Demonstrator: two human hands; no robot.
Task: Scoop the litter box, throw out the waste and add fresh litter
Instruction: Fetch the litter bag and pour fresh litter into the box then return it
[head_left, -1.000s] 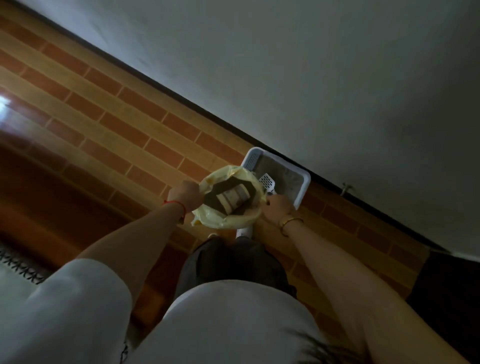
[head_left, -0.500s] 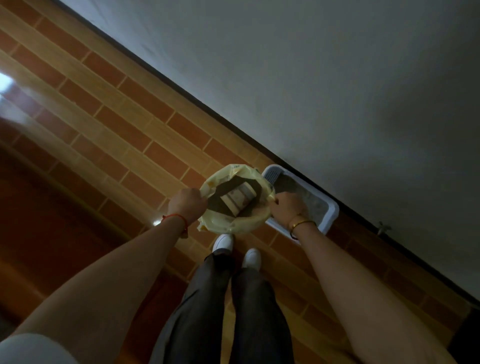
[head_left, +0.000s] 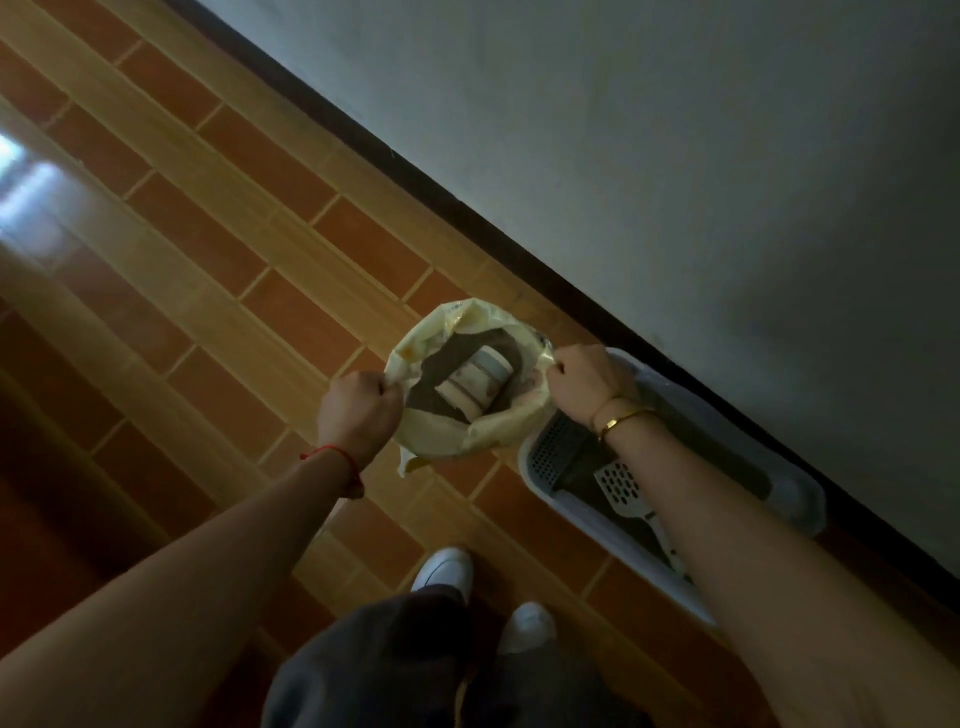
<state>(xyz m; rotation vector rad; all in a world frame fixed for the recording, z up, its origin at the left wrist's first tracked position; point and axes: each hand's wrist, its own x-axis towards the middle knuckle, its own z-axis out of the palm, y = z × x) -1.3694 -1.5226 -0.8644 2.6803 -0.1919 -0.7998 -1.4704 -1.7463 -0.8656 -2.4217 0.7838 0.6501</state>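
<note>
Snugly, bag rim (head_left: 470, 314) inside fingers (head_left: 383, 391)

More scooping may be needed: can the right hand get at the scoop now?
Probably not yet: the right hand grips the rim of the yellow bag. The scoop lies uncovered in the litter box below that forearm.

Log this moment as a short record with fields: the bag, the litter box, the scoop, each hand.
bag: yellow plastic, mouth held open, dark litter and pale cups inside
litter box: white, on the tiled floor, against the wall
scoop: white, slotted, lying in the litter box, in neither hand
left hand: grips the bag's left edge
right hand: grips the bag's right edge
</note>
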